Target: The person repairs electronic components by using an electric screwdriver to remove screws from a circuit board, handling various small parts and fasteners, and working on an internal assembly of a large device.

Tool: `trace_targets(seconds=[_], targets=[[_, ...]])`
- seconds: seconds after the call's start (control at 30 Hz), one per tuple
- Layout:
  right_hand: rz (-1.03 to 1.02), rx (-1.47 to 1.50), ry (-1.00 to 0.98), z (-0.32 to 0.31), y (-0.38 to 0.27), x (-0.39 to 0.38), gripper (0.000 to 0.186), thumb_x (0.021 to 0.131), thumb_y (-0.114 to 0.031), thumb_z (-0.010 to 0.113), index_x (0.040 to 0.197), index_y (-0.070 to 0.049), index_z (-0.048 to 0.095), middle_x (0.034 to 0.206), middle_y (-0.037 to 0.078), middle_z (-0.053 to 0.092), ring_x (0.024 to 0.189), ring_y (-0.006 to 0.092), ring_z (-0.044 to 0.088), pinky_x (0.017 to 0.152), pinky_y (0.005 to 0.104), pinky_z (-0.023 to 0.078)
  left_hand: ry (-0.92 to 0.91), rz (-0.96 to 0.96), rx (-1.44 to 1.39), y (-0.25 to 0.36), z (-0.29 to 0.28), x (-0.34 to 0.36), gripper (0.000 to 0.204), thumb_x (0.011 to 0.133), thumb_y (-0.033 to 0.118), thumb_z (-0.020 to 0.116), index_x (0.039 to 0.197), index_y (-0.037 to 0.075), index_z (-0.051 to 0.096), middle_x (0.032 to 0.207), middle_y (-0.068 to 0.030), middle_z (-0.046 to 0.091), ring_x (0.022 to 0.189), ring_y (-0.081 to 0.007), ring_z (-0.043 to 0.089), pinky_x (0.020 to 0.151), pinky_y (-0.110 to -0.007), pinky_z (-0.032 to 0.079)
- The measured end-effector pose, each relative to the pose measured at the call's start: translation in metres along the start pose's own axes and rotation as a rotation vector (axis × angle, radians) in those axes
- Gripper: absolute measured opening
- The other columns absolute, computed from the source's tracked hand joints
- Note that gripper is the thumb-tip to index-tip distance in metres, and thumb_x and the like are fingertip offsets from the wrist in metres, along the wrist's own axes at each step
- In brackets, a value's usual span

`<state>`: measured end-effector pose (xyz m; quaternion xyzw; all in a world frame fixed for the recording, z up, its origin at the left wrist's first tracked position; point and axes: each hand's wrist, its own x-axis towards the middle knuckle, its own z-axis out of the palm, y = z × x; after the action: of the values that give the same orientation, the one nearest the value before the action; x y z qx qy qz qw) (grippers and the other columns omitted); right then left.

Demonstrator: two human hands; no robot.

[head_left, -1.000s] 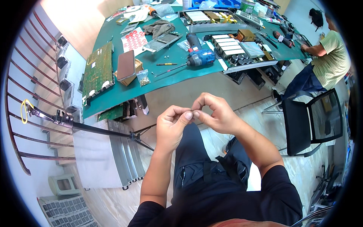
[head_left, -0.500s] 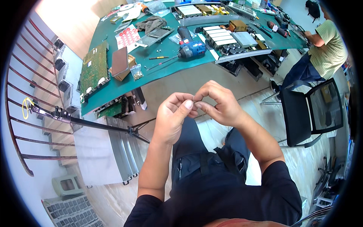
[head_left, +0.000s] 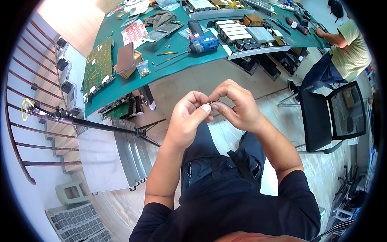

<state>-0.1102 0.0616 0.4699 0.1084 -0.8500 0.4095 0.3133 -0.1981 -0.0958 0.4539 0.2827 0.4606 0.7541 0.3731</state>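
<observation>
My left hand (head_left: 189, 119) and my right hand (head_left: 237, 107) meet in front of my lap, thumbs and fingertips pinched together. Between the tips shows a tiny brass-coloured piece (head_left: 210, 103), too small to name, and the fingers cover most of it. Both hands are closed on it, clear of the bench. Beyond them, on the green-topped workbench (head_left: 173, 68), lies a blue cordless screwdriver (head_left: 203, 43) with a long bit. A small clear bag of little metal parts (head_left: 143, 69) rests near the bench edge, beside a brown box (head_left: 125, 59).
A green circuit board (head_left: 98, 64) lies at the bench's left end. Opened electronic units (head_left: 246, 36) stand at the back right. A black tripod arm (head_left: 100, 126) reaches in from the left. At the right are a black chair (head_left: 322, 117) and another person (head_left: 350, 48) by the bench.
My two hands have risen slightly, still pinched together, and the tiny piece shows more between the fingertips. The other person's arm has stretched out over the bench. The view has shifted a little.
</observation>
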Motion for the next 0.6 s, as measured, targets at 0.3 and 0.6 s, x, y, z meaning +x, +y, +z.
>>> trace_targets(seconds=[0.3, 0.6], targets=[[0.036, 0.008, 0.015, 0.003, 0.002, -0.004, 0.016, 0.080, -0.002, 0.070, 0.094, -0.005, 0.062, 0.086, 0.008, 0.063, 0.082, 0.0263, 0.060, 0.072, 0.0354, 0.047, -0.004, 0.058, 0.262, -0.012, -0.001, 0.000, 0.027, 0.101, 0.029, 0.051, 0.096, 0.003, 0.052, 0.082, -0.0019, 0.057, 0.075, -0.0084, 0.053, 0.068, -0.025, 0.046], [0.068, 0.019, -0.011, 0.006, 0.001, -0.007, 0.017, 0.078, -0.001, 0.071, 0.093, -0.004, 0.062, 0.084, 0.008, 0.063, 0.080, 0.0255, 0.060, 0.070, 0.0350, 0.047, 0.028, 0.054, 0.070, -0.011, 0.000, -0.003, 0.021, 0.100, 0.025, 0.050, 0.094, 0.005, 0.052, 0.082, -0.0037, 0.058, 0.073, -0.0118, 0.055, 0.068, -0.027, 0.045]])
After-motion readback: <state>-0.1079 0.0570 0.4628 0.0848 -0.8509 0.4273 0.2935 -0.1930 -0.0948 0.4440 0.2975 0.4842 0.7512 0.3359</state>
